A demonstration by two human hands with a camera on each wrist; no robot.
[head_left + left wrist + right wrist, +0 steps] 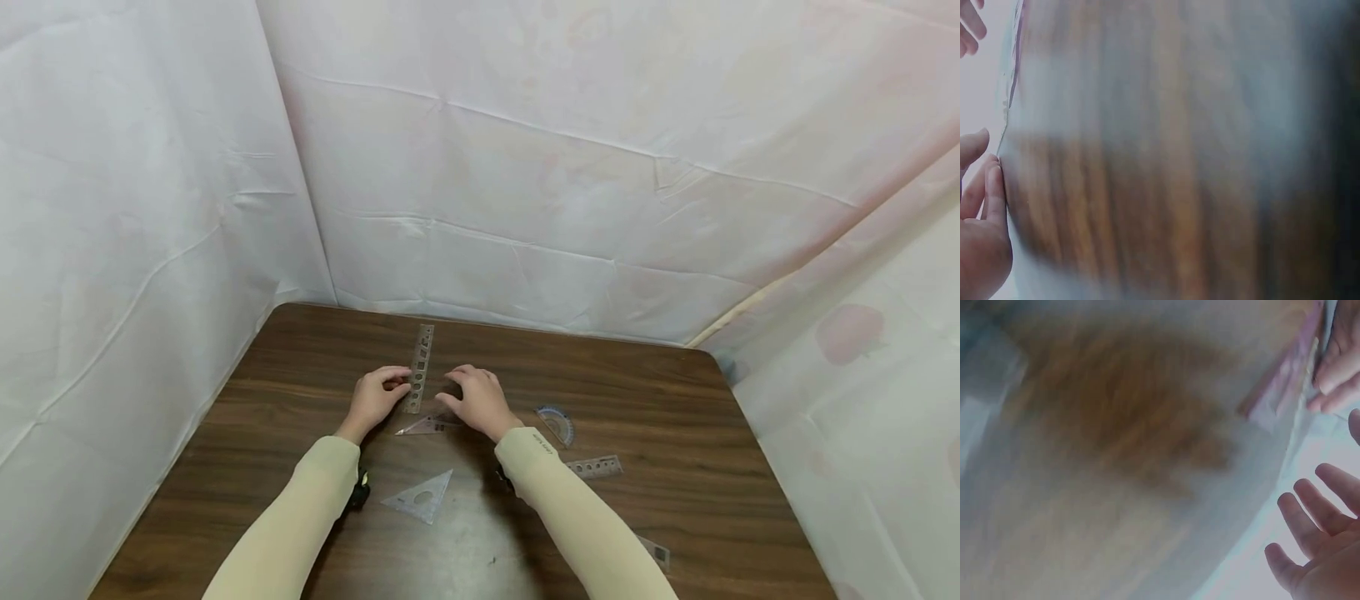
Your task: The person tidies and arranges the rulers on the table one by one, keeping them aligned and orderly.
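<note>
A long clear straight ruler (420,367) lies on the brown table (300,392), pointing away from me. My left hand (400,382) pinches its near left edge between thumb and curled fingers (985,194). My right hand (454,385) hovers just right of the ruler with relaxed, spread fingers (1310,506) and holds nothing. A small clear set square (422,427) lies just under the right hand's near side. Both wrist views are heavily blurred; the left hand's fingers (1335,362) show at the ruler's edge in the right wrist view.
More clear drawing tools lie on the table: a larger set square (422,497) between my forearms, a protractor (557,423), a short stencil ruler (597,467), and another piece (655,551) near the right forearm. White sheeting (525,208) walls in the table on three sides.
</note>
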